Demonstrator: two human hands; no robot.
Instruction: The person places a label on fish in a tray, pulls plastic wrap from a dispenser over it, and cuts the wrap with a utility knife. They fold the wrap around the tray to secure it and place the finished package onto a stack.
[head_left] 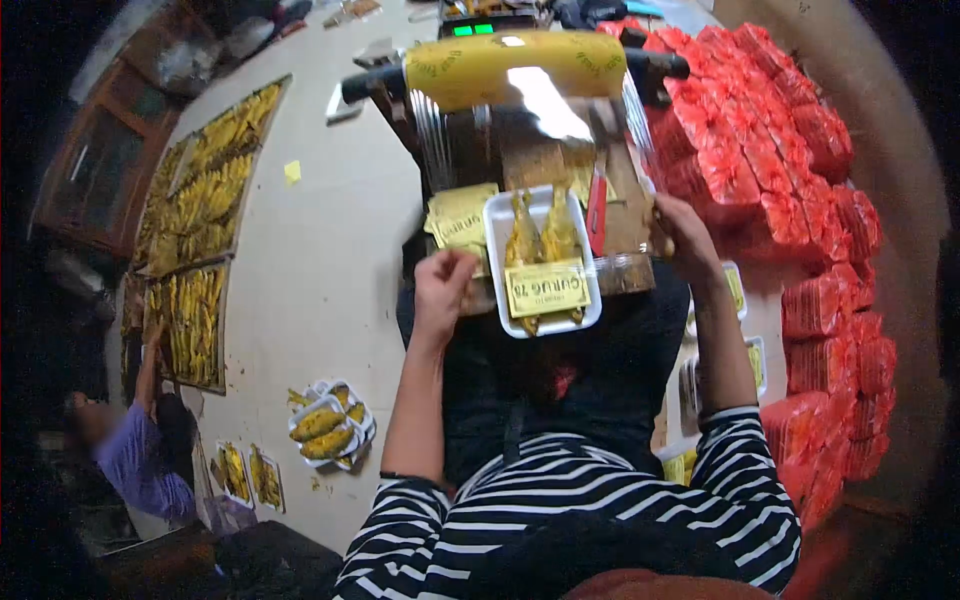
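A white foam tray (492, 235) holds two yellowish cooked fish-like pieces (540, 235) and a printed yellow label (547, 290). It lies at the front of a wooden board, below a yellow-cored roll (515, 62) of clear cling film (540, 100). My left hand (440, 295) is closed in a pinch just left of the tray, where the thin film is hard to see. At the board's right edge, my right hand (683, 232) is closed at the side of the film. Loose yellow labels (462, 215) lie left of the tray; a red cutter (597, 210) lies right.
Stacks of red-wrapped packs (740, 140) line the right side. On the left are large trays of yellow fish (195, 320), a pile of filled foam trays (328, 425) and another person (145, 455). A scale with a green display (473, 30) stands at the back.
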